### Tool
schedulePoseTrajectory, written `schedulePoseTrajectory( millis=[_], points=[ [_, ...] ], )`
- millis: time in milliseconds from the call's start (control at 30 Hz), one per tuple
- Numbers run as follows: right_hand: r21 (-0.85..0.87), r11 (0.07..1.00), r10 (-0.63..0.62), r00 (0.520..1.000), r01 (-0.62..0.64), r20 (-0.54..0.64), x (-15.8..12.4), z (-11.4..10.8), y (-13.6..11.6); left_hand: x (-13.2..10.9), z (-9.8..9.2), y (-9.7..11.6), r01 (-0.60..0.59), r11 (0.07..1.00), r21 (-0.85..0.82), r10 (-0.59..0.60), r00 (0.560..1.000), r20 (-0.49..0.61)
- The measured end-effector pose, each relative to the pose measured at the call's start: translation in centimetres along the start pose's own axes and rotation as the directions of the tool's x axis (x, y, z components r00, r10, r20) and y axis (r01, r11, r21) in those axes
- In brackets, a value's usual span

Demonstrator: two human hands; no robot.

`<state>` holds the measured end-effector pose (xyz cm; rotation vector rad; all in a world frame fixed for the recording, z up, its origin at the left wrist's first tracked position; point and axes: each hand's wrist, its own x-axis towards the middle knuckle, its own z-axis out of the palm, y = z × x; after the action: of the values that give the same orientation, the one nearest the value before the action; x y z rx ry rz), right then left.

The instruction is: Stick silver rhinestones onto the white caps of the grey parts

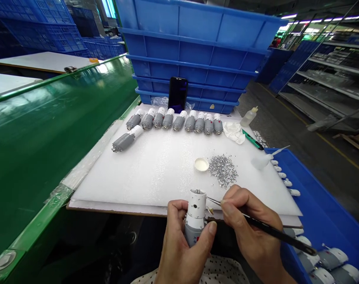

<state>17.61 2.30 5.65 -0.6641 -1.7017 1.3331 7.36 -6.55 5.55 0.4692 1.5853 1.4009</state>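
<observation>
My left hand (186, 244) is closed round a small white-and-grey cylindrical spacecraft model (196, 213), its white end pointing up over the table's front edge. In my right hand (253, 228) is a pair of black tweezers (265, 225), pinched between thumb and fingers. The metal tips reach the upper right side of the model's white part; whether they hold a piece is too small to tell. Beyond the hands, a pile of tiny silver pieces (223, 170) lies beside a small round dish (201, 165) with a pale cream substance in it.
Several similar models (168, 119) stand in a row at the back, and one model (126, 139) lies at left. A phone (177, 94) leans on stacked blue crates (197, 51). Crumpled tissue (234, 132), a green cutter (252, 140) and a bottle (249, 116) are at right, near a blue bin (324, 205).
</observation>
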Motion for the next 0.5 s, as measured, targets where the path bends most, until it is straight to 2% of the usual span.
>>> schedulePoseTrajectory(
  millis=[133,500],
  points=[
    [0.040,0.999,-0.009,0.999,0.010,-0.036,-0.36,0.29,0.48,-0.02,0.18,-0.33,0.001,1.000,0.002,-0.001,0.999,-0.049],
    [-0.003,0.998,-0.057,0.996,0.057,-0.063,-0.47,0.55,0.72,-0.09,0.27,-0.09,0.037,0.999,0.022,-0.037,0.999,-0.024]
  ],
)
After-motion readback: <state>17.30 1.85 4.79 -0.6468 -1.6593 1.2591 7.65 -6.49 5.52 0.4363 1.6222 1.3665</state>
